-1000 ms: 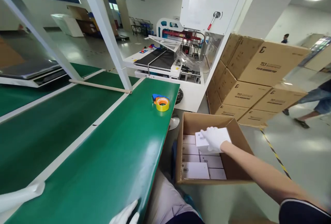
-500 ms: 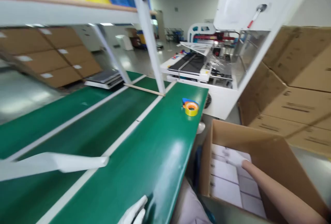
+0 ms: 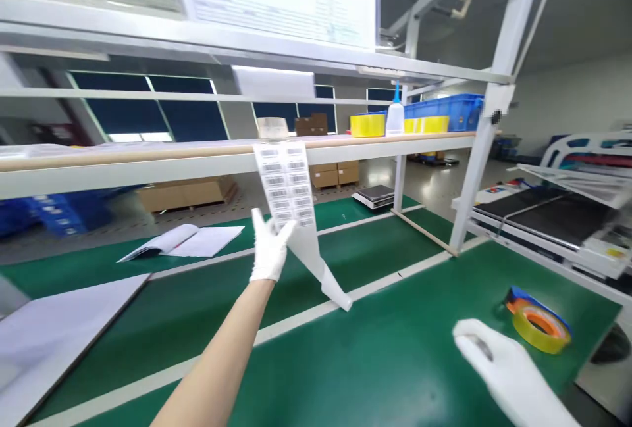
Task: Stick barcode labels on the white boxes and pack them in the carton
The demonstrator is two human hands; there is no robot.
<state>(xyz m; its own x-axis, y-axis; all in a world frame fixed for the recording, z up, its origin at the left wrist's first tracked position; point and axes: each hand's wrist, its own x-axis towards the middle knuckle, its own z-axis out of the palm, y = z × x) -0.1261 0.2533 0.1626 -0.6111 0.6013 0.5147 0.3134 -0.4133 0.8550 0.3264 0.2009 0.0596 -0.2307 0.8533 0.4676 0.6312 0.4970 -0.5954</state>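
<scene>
**Left hand up at the barcode strip**

Gone from view is the carton of white boxes: the head has swung away from it to the green bench, the right hand (image 3: pixel 508 374) has come out of the carton to hover low over the mat, and the left hand (image 3: pixel 269 249) has risen from the bench edge to the label strip (image 3: pixel 289 193).

That strip of barcode labels hangs from the shelf rail (image 3: pixel 148 164) straight above the left hand, and its bare backing tail (image 3: pixel 326 276) trails down and to the right of the glove until it touches the bench (image 3: pixel 395 361). The gloved fingers are spread and pressed against the strip's lower rows; the thumb side is hidden behind the paper, so I cannot tell whether anything is pinched. The right hand is loosely open and holds nothing (it is blurred, so finger detail is lost). A tape roll (image 3: pixel 540 325) lies just beyond it to the right. Well to the left of the raised hand lie an open booklet (image 3: pixel 182 241) and a grey board (image 3: pixel 59 322).

Risks, as I judge them: a sideways tug could tear the backing or drag the strip off the rail, and a glove fingertip could stick to a label and crease its barcode.
</scene>
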